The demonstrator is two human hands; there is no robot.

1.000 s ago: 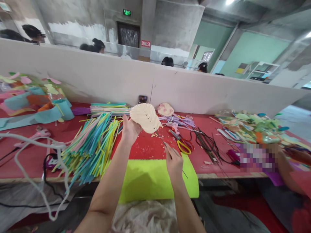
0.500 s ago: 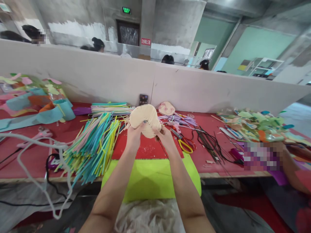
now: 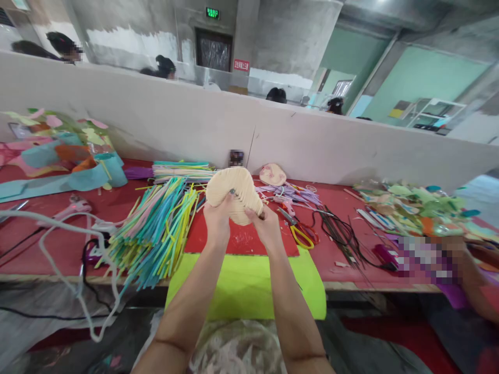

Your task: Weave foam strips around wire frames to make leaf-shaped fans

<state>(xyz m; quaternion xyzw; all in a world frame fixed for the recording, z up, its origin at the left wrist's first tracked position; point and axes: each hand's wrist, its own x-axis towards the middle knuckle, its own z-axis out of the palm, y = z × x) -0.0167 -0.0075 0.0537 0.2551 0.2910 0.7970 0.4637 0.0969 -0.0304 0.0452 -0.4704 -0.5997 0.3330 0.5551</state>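
A cream, ribbed, rounded piece is held up over the red board, with a dip along its lower left edge. My left hand grips that edge, its thumb laid on the front. At the lower right, my right hand pinches the rim with fingers closed. Both palms and the piece's back are hidden. Beneath lies the red board on a bright yellow-green sheet. Behind, a similar cream piece with pink patches leans on the partition.
Left of my hands lies a heap of coloured strips. Scissors, a pink glue gun and dark wires lie right. A white cable loop hangs front left. A person's arm is at far right.
The cream piece has turned and tilted slightly in my hands, its right end now lower. Both hands keep hold of it. The whole view has shifted a little.
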